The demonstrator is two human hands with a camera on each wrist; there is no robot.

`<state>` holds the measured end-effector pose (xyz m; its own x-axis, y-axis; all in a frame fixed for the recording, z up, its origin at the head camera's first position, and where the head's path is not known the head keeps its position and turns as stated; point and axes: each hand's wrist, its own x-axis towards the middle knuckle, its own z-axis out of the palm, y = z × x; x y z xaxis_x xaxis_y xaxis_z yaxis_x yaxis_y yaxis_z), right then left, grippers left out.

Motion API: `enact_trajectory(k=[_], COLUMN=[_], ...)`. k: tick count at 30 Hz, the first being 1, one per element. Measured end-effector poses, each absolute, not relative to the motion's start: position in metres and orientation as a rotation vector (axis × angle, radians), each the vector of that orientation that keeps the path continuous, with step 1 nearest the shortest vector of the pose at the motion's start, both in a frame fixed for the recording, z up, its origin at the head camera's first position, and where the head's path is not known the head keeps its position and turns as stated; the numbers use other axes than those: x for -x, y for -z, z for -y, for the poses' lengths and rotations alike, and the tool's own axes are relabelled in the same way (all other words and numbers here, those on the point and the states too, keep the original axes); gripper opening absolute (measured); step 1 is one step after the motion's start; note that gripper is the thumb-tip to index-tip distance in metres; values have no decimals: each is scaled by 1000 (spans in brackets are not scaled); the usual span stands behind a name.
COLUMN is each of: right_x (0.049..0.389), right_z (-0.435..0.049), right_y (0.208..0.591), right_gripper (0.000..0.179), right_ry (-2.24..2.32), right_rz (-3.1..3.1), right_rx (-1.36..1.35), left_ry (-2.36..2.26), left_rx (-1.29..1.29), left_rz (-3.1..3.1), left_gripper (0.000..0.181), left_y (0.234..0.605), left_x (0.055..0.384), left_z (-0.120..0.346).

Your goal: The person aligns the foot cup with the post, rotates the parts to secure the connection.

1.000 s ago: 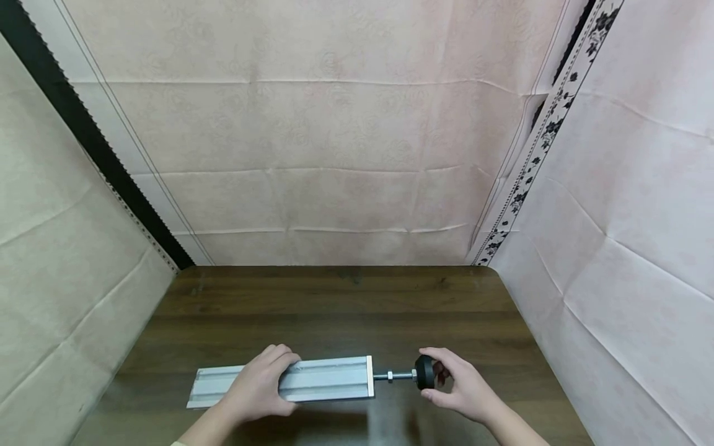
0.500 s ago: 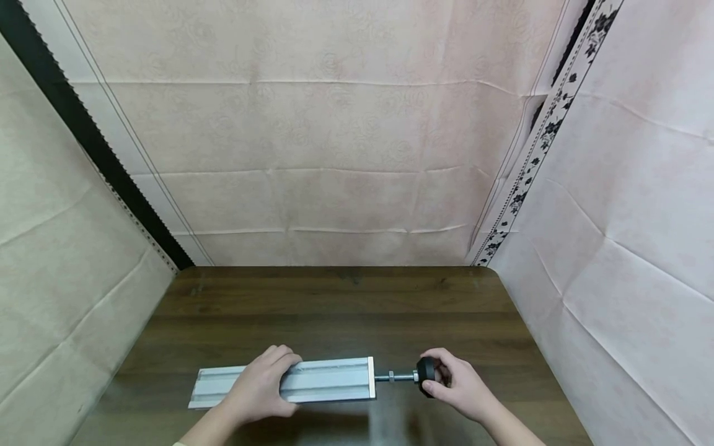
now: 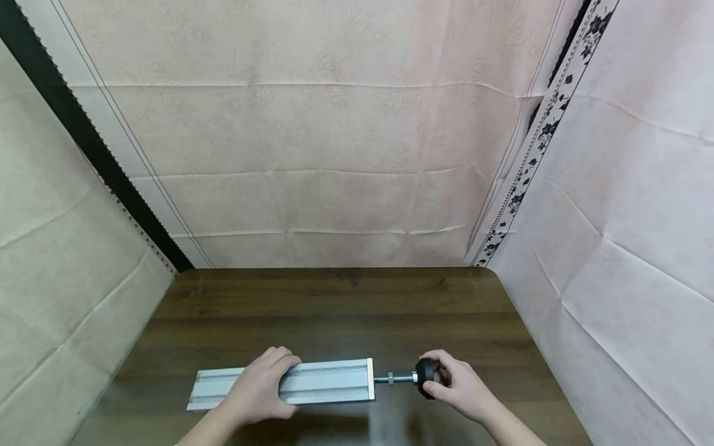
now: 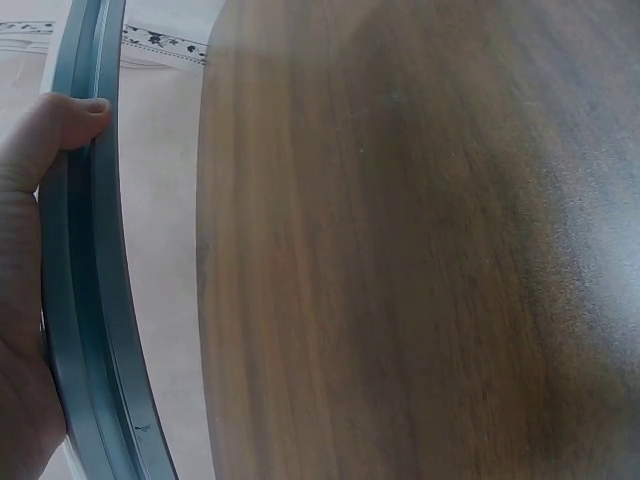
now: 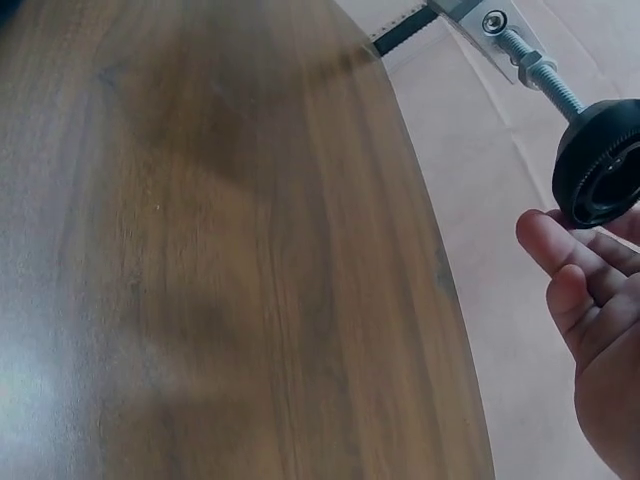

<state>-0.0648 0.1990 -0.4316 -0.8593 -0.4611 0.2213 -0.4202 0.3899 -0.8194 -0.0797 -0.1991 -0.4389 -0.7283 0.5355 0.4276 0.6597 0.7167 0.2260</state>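
Note:
A silver aluminium profile [image 3: 329, 381] is held level above the wooden table. My left hand [image 3: 262, 387] grips it across its middle, and in the left wrist view the thumb [image 4: 80, 118] lies along its grooved edge. From the profile's right end plate [image 3: 370, 379] sticks out a threaded rod with a nut [image 3: 391, 378]. On the rod's outer end sits a black round levelling foot [image 3: 425, 378], which my right hand [image 3: 460, 387] pinches between thumb and fingers. The right wrist view shows the foot's hollow ribbed underside [image 5: 610, 175] with fingertips at its rim.
A brown wood-grain table [image 3: 334, 310] with rounded far corners lies under both hands. Pale creased cloth hangs behind it [image 3: 334, 186] and along the left and right sides. A black strip [image 3: 100, 136] runs down the left corner.
My right thumb has moved up and inward onto the black foot, and the fingers have drawn closer round it. The left hand and the profile have stayed almost still.

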Motion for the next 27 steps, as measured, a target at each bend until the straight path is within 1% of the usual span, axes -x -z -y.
enact_trajectory(k=[3,6,9,12,16,18,20,22,27], right_x=[64,64,65,68,75,77,79,79,80], right_z=[-201,-204,-207,-206,-201,-199,-198,-197,-197], right_y=[431,432,434,437,442,444,444,444,444], right_gripper=[54,73,80,73,51,41,35,32,33], right_ry=[1489,1410,1271,1139,1004,964,948,940,959], right_rz=[-2651,-2769,-2879,-2955,-3010,-3017,-3021,-3030,-3031], right_rx=[907,1087,1328,1603,2041,2192,2249,2253,2238], left_ry=[526,528,531,528,523,525,528,525,526], left_rx=[932,933,927,921,920,920,919,917,917], left_rz=[2593,2595,2600,2611,2627,2632,2633,2634,2635], left_gripper=[62,63,63,62,62,62,62,62,62], left_y=[439,440,441,441,440,440,439,439,439], left_x=[80,81,81,81,81,81,81,80,80], left_z=[199,200,200,201,201,201,201,201,201])
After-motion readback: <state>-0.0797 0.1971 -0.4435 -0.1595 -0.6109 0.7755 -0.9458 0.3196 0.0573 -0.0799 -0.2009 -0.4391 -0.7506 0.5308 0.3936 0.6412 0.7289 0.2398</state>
